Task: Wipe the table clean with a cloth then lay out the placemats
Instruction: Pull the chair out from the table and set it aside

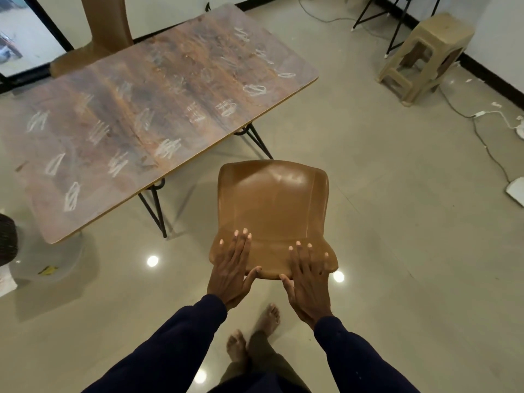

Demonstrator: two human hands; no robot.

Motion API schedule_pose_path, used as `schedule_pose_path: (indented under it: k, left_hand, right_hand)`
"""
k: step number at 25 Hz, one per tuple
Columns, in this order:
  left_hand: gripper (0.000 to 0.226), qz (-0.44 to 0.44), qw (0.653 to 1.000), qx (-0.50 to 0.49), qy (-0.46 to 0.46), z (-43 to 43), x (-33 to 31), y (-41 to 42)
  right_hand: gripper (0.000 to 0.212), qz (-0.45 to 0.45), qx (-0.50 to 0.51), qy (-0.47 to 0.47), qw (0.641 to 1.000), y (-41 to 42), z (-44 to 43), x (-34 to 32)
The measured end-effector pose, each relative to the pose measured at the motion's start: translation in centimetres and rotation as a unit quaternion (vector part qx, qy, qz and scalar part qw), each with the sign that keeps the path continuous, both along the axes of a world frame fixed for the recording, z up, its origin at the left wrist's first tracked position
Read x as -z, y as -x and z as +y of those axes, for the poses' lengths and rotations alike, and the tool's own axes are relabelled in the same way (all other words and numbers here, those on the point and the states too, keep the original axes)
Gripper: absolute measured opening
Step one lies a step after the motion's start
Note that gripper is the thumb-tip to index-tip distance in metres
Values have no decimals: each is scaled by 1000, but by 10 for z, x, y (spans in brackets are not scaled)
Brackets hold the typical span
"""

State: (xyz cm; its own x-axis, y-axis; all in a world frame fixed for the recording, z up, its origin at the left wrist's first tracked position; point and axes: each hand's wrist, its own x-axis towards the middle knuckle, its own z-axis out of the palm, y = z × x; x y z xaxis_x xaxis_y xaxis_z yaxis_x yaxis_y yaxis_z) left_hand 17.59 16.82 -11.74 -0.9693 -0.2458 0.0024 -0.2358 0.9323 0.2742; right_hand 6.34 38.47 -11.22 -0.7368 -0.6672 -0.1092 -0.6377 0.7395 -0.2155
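The wooden table stands to the upper left, its top covered with several white chalk scribbles. No cloth or placemats are in view. In front of me is a brown plastic chair, seen from behind and above. My left hand and my right hand both grip the top edge of its backrest, fingers over the front and thumbs behind.
A second brown chair stands at the table's far side. A beige plastic stool sits at the upper right, with cables trailing over the floor near it. A clear bucket stands at the lower left. My bare feet are below the chair.
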Motion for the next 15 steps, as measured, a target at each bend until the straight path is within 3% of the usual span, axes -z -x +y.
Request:
schedule_pose_path:
  k: [8,15]
  left_hand:
    - [80,-29,998,-41,-32,22,13,-27]
    - [78,-18,989,-141,-42,57,18,-3]
  right_hand:
    - [78,-8,-55,-8,998,-12,13,2]
    - [76,5,-166,-21,986,68,6,4]
